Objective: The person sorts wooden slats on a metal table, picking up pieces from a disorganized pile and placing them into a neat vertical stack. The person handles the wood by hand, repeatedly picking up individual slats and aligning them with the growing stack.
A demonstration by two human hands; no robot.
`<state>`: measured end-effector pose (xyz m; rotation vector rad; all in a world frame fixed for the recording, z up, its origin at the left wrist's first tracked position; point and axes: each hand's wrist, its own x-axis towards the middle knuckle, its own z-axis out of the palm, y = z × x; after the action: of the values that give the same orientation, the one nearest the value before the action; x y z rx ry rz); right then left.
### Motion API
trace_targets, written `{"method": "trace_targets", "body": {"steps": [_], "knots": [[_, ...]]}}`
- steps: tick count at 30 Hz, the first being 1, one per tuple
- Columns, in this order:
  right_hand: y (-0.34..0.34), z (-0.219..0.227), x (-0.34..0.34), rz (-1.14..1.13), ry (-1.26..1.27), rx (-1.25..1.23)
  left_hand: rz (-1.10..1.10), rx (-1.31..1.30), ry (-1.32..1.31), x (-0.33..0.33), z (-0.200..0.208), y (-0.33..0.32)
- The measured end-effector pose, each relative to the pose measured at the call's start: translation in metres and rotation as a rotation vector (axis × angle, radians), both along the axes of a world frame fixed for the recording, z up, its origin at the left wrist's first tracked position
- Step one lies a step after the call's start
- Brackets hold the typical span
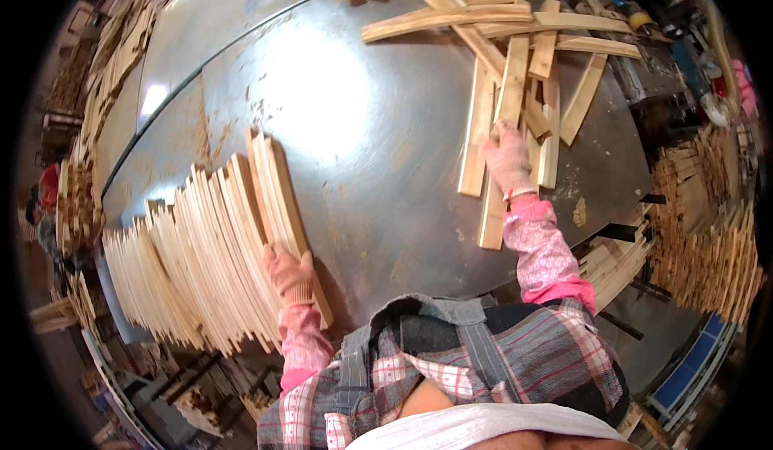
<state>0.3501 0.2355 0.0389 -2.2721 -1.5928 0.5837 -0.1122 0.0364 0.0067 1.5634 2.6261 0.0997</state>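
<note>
Wood strips on a metal table, one hand at each side

Metal table [394,176]: grey, shiny, dusted with patches of sawdust; landmark for all places below.

Plaid garment [531,341]: grey-strapped, at the table's near edge.

Left hand [290,275]: pink-sleeved, at the table's near left; fingers bent over the right end of a row; pinching or merely resting, cannot tell.

Row of strips [217,249]: along the table's near left; pale, packed side by side, ends uneven.

Right hand [509,156]: pink-sleeved, over the table's right part; fingers bent onto a single strip; closed on it or only touching, cannot tell.

Single strip [513,80]: at the right fingertips, atop a heap on the table's right part.

Loose heap [447,22]: from the table's right part toward its far right; crossed at many angles.

Stacked wood [700,233]: beyond the table's right edge.
</note>
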Motion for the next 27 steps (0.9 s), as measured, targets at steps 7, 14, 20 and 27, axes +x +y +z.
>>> {"method": "trace_targets", "body": {"steps": [7, 14, 20, 27], "knots": [[0.129, 0.041, 0.054, -0.219, -0.207, -0.257, -0.275, 0.307, -0.031, 0.023, 0.027, 0.147], [0.149, 0.013, 0.062, -0.156, -0.231, -0.352, -0.523, 0.170, 0.054, 0.136, 0.047, 0.412], [0.130, -0.001, 0.102, -0.122, -0.192, -0.347, -0.468, -0.065, 0.153, 0.140, 0.004, 0.524], [0.128, 0.000, 0.090, -0.084, -0.137, -0.437, -0.534, -0.260, 0.080, 0.157, 0.024, 0.520]]}}
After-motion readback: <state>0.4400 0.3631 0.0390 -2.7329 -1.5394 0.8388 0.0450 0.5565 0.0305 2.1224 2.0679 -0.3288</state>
